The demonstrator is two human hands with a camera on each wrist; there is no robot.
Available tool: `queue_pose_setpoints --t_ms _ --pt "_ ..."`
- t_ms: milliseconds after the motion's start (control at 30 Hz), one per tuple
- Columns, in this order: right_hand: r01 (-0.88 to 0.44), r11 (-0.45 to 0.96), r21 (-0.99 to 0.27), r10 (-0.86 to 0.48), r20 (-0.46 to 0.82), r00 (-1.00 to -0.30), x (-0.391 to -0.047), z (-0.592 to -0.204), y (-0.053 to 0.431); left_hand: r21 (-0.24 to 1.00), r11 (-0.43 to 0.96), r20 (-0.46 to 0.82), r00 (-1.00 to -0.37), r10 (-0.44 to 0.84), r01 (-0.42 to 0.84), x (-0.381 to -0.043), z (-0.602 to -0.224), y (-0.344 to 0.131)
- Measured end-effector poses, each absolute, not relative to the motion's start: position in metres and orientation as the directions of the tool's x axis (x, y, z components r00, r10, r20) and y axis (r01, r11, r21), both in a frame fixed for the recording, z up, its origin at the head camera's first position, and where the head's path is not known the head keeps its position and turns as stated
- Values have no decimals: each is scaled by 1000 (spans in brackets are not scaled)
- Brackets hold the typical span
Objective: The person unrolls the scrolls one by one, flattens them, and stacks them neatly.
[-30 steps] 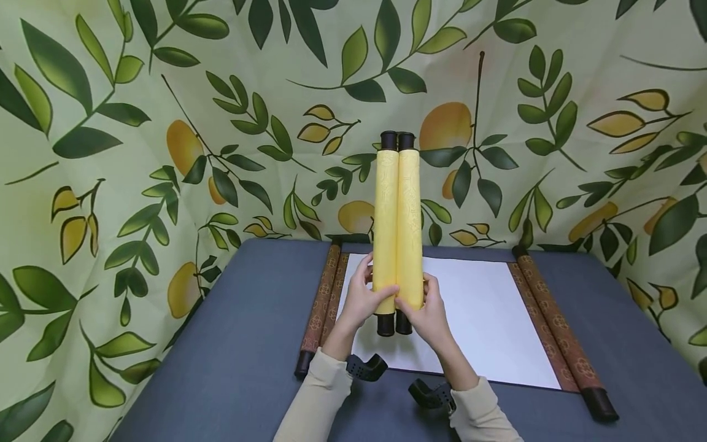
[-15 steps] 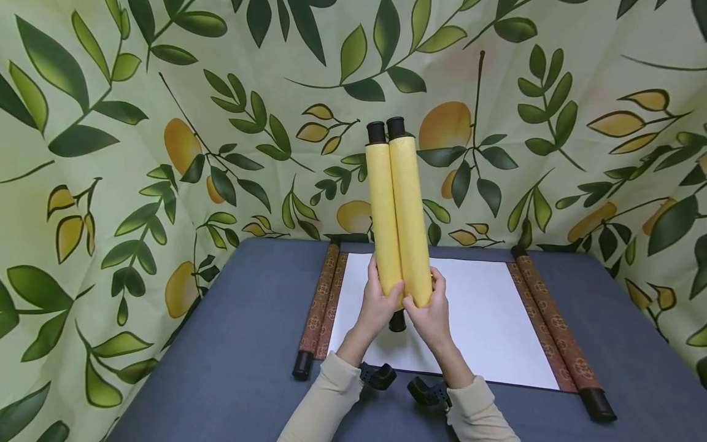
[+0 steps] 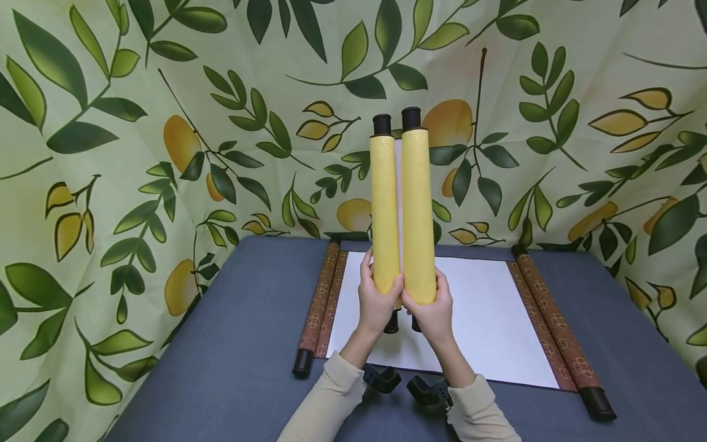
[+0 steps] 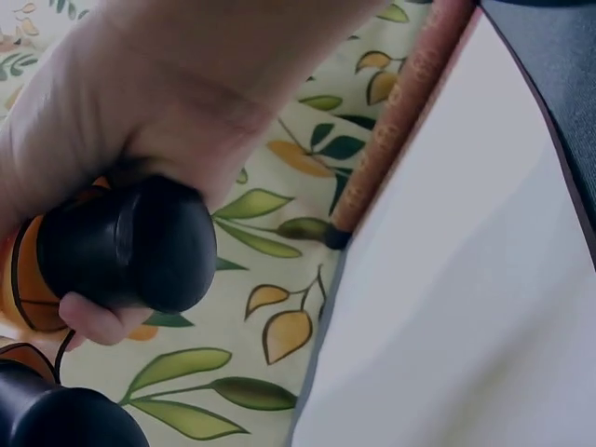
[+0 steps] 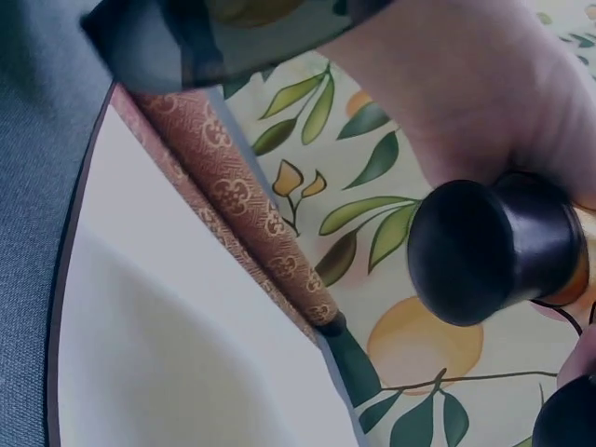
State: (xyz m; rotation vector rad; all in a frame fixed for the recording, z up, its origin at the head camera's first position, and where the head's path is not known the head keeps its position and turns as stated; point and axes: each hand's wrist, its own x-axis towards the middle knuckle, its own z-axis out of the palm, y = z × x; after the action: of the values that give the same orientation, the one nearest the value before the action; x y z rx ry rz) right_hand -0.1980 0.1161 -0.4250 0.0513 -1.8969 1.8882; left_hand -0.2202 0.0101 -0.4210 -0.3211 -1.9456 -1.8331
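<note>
Both hands hold a yellow scroll upright in front of me, its two rolls side by side with black end knobs. My left hand (image 3: pixel 378 304) grips the lower part of the left roll (image 3: pixel 384 209). Around the bottom of the right roll (image 3: pixel 417 215) curls my right hand (image 3: pixel 432 312). A narrow pale strip (image 3: pixel 399 178) shows between the rolls, which stand slightly apart. The left wrist view has a black knob (image 4: pixel 168 247) jutting below the left hand (image 4: pixel 177 102). Another black knob (image 5: pixel 461 251) sticks out from the right hand (image 5: pixel 503 93) in the right wrist view.
Behind and below the hands, a second scroll lies spread on the blue-grey table (image 3: pixel 237 344). It has white paper (image 3: pixel 480 319) between a brown patterned left roller (image 3: pixel 320 301) and right roller (image 3: pixel 563 331). A leaf-and-fruit cloth (image 3: pixel 309 202) hangs behind.
The yellow scroll tilted left, then straightened and rose a little. Its two rolls, side by side before, have parted, and a pale strip now shows between them.
</note>
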Motion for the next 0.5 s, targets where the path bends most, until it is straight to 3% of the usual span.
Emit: queue_pose_setpoints --t_ms 167,500 --pt "-256 -39 -966 268 237 -934 -200 -423 119 906 86 422 -893 -158 413 -222 -418 8" --pt "-278 -79 -957 262 249 -932 -203 -426 122 908 55 420 -899 -127 416 -225 -420 4"
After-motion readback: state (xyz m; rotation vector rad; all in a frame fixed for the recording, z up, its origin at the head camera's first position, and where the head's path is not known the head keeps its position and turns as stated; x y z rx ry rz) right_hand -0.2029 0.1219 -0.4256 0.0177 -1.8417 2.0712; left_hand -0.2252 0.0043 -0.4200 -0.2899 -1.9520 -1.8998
